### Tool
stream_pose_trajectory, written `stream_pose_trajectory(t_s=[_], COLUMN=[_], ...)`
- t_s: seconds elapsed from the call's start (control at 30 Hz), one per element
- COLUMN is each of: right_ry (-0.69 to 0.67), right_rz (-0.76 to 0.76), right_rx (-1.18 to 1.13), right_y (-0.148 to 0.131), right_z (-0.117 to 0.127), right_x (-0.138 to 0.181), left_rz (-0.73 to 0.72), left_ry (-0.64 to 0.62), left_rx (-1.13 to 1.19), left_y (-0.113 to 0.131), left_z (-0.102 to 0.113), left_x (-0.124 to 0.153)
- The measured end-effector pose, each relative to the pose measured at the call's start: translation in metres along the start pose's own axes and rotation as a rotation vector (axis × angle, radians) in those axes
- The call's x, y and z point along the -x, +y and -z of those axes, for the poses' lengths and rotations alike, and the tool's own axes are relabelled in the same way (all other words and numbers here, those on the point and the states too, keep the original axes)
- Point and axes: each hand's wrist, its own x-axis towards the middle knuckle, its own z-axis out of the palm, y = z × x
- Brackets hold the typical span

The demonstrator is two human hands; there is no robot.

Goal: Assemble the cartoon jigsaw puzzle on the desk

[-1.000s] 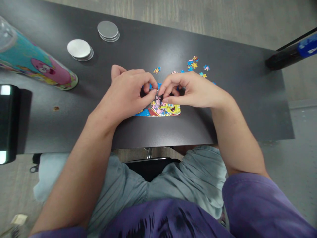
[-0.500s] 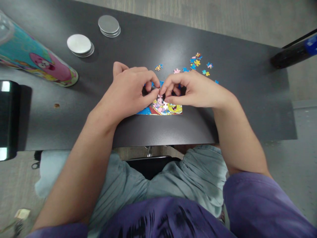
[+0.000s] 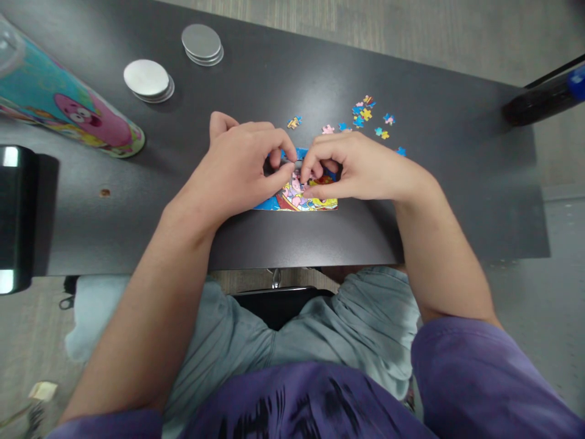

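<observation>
Jigsaw: a partly joined cartoon puzzle (image 3: 299,204) lies flat near the close edge of the dark table (image 3: 159,238), in front of the person and partly under both hands.
Jigsaw direction: its long axis appears to run left to right, roughly along the table's near edge; a straight border faces the person, and a blue strip lies on the far side. The left end is hidden.
Left hand: the left hand (image 3: 249,161) arches over the puzzle's left part, thumb and forefinger narrowly spaced; whether they hold a piece, I cannot tell.
Right hand: the right hand (image 3: 356,166) bends over the right part, thumb and forefinger close together; a piece between them cannot be made out.
Loose pieces: small colourful pieces (image 3: 366,114) lie scattered beyond the hands, mostly to the right.
Cartoon canister: a tall printed cylinder (image 3: 98,122) stands at left; its contents are hidden.
Bottle: a dark bottle (image 3: 539,100) with a blue part stands at the right end; its contents are unclear.
Discs: two small stacks (image 3: 146,78) of silvery discs sit beyond the canister.
</observation>
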Motion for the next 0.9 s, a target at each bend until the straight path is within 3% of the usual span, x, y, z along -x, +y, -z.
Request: stream_pose_trajectory(t_s=[0.53, 0.77, 0.9], right_ry=[0.06, 0.578, 0.677], right_rz=[0.001, -0.066, -0.169], right_rx=[-0.027, -0.026, 0.028], right_y=[0.004, 0.023, 0.055], right_z=[0.003, 0.031, 0.046], right_x=[0.002, 0.015, 0.025], left_rz=[-0.025, -0.016, 0.035], left_ry=[0.016, 0.003, 0.008], left_rx=[0.05, 0.067, 0.05], left_y=[-0.006, -0.004, -0.004], left_z=[-0.005, -0.002, 0.012], left_x=[0.001, 0.002, 0.008])
